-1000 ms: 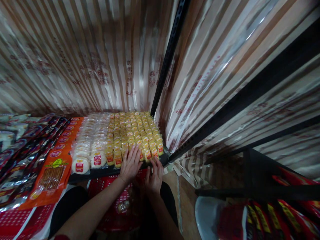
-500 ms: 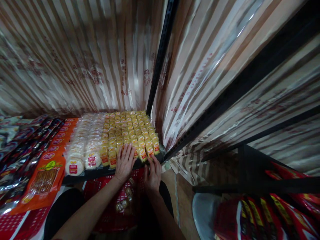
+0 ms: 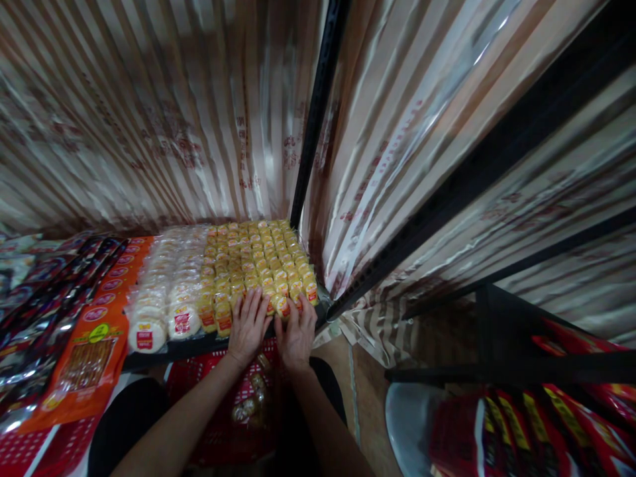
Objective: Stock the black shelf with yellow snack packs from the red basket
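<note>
Rows of small yellow wrapped snack packs (image 3: 248, 255) fill the right end of a dark shelf (image 3: 193, 346). My left hand (image 3: 248, 329) rests with extended fingers against the front packs of the middle rows. Beside it, my right hand (image 3: 297, 333) touches the front packs of the rows nearer the corner, its fingers stretched out and slightly apart. Neither hand encloses a pack. Round white wrapped crackers (image 3: 181, 317) stand in two rows to the left of the yellow ones. Below my wrists sits a red basket (image 3: 213, 377) with a few clear-wrapped packs (image 3: 248, 405) in it.
Orange snack bags (image 3: 92, 354) and dark shiny packets (image 3: 44, 298) lie along the shelf's left part. A black metal post (image 3: 318, 112) rises at the corner, before striped plastic sheeting (image 3: 209, 119). At lower right are red packets (image 3: 536, 424) and a pale rounded object (image 3: 410, 424).
My right hand has moved slightly left and up, closer to my left hand, and its fingers now press on the neighbouring front packs. My left hand has hardly moved.
</note>
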A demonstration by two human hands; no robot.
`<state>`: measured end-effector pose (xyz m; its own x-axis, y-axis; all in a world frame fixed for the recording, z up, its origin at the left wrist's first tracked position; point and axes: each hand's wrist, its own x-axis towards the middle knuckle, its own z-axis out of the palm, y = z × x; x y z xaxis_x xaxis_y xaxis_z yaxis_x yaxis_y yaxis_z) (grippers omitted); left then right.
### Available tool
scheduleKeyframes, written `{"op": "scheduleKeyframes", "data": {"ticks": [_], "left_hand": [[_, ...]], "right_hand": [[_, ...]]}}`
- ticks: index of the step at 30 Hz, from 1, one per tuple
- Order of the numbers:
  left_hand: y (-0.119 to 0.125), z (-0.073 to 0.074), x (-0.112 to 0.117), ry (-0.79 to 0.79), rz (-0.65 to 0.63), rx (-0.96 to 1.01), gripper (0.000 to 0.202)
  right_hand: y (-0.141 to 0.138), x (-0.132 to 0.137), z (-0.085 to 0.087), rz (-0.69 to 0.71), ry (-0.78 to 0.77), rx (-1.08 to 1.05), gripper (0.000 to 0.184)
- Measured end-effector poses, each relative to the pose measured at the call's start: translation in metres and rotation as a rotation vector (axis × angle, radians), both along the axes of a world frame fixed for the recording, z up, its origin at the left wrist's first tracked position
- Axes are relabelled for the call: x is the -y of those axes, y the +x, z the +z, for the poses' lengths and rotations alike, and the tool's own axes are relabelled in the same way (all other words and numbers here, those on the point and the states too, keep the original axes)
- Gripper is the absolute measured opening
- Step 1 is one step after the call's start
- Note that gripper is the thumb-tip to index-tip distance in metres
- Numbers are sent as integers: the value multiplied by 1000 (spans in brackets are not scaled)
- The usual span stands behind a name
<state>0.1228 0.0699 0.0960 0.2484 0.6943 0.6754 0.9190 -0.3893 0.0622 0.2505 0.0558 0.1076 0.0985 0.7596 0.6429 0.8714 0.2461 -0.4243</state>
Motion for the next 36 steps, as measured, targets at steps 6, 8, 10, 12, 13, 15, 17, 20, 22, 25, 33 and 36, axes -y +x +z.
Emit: {"op": "scheduleKeyframes", "data": {"ticks": [6,8,10,12,13,15,17,20,22,25,33,36], "left_hand": [[0,-1,0,-21,-5,-11,48],[0,-1,1,-22,-2,-13,48],[0,-2,1,-22,0,-18,49],[-1,-2,1,-29,0,-23,51],[-1,-2,1,-33,1,-24,52],[-1,-2,1,-34,2,-21,53],[-1,-2,1,-26,0,-16,53],[0,-2,1,-11,-8,-12,52],[0,-2,0,-1,-6,-11,52],[0,-1,0,9,-2,-13,49],[0,-1,1,19,-18,-3,51],[2,-3,4,60,-51,12,51]], "right_hand": [[-5,0,-2,-11,5,-105,34],[-5,0,-2,-31,3,-125,33],[-5,0,-3,-48,-4,-130,33],[-5,0,-3,-50,-12,-123,32],[-6,-1,-3,-48,-18,-121,32],[-6,-2,-3,-52,-25,-126,31],[-7,-4,-2,-69,-21,-139,31],[-8,-7,0,-89,-6,-156,31],[-8,-9,1,-94,-6,-162,31],[-9,-10,0,-104,-10,-166,31],[-8,-5,-1,-70,37,-163,31],[-6,-5,-5,-72,11,-161,31]]}}
